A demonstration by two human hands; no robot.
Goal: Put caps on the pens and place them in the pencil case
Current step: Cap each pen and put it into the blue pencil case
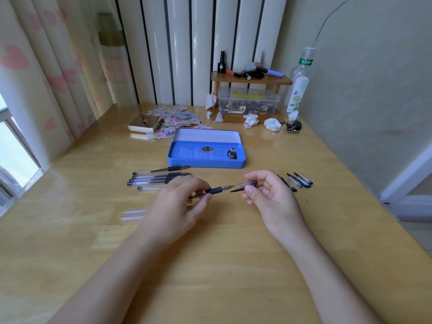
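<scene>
Head view: wooden table [233,265].
Loose pens [159,177]: uncapped row, left of centre.
Left hand [180,202]: fingers closed around a pen [211,191], tip pointing right.
Right hand [268,195]: pinching a cap [245,184], just beside that tip.
Pencil case [207,152]: open, behind both hands.
Spare caps [300,180]: near right edge.

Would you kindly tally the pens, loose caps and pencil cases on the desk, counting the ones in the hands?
Pens: 6, five lying uncapped on the desk and one in the left hand.
Caps: 5, four lying loose and one in the right hand.
Pencil cases: 1, blue, open, with nothing inside.
Total: 12.
</scene>
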